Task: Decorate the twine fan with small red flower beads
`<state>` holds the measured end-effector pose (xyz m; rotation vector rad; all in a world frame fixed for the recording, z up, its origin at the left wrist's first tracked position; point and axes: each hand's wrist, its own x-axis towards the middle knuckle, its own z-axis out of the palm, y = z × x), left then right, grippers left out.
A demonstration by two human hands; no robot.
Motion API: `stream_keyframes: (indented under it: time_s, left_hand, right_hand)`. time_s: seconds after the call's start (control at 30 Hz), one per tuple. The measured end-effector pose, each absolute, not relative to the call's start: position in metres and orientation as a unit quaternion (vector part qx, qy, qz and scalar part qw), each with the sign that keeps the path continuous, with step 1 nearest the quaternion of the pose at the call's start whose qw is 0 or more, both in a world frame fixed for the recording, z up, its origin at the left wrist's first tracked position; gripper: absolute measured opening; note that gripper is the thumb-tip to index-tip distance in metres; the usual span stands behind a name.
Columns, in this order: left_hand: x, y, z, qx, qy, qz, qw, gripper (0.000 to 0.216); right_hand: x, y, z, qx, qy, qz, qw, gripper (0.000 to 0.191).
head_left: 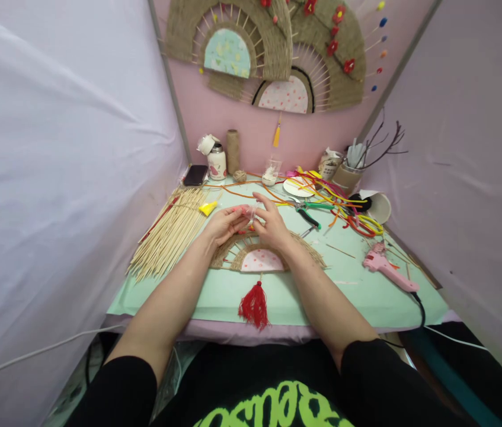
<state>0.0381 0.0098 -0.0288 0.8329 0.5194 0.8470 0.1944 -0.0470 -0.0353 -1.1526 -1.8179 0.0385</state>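
While pinched between both hands — left hand (226, 224), right hand (272, 225) — at frame centre, pink strip (242, 209) looks light, soft, bendy — best gripped near its ends.

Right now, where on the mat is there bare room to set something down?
Bare green mat lies along the near edge, either side of the red tassel, and between the woven fan and pink glue gun. Crowded: skewers on the left, pipe cleaners at back right.
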Motion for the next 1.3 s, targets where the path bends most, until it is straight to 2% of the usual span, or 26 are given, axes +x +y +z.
stream_keyframes:
  time_s: [0.23, 0.4, 0.57, 0.8, 1.1, 1.2, 1.3]
  left_hand:
    - [0.0403, 0.0083, -0.0311, 0.426, 0.231, 0.366, 0.794, 0.017]
    - [0.0406, 0.0094, -0.0332, 0.432, 0.233, 0.377, 0.786, 0.019]
    - [0.0441, 0.0065, -0.0346, 0.459, 0.22, 0.363, 0.781, 0.024]
    - [0.0405, 0.0094, -0.0322, 0.436, 0.249, 0.386, 0.774, 0.012]
    - [0.0456, 0.0038, -0.036, 0.463, 0.226, 0.352, 0.781, 0.021]
    - [0.0461, 0.004, -0.0361, 0.47, 0.232, 0.356, 0.774, 0.021]
    - [0.0455, 0.0055, -0.0349, 0.462, 0.256, 0.376, 0.761, 0.02]
  right_hand:
    - [0.1939, -0.0458, -0.0375, -0.482, -0.735, 0.059, 0.474, 0.036]
    - [0.1914, -0.0457, -0.039, -0.48, -0.734, 0.088, 0.472, 0.045]
    - [0.1897, -0.0479, -0.0373, -0.497, -0.723, 0.097, 0.47, 0.027]
    - [0.1878, -0.0478, -0.0381, -0.492, -0.717, 0.124, 0.478, 0.048]
    - [0.1879, -0.0489, -0.0345, -0.513, -0.703, 0.148, 0.469, 0.026]
    - [0.1869, -0.0485, -0.0349, -0.523, -0.682, 0.183, 0.476, 0.029]
    - [0.1854, -0.0486, -0.0353, -0.522, -0.668, 0.206, 0.488, 0.041]
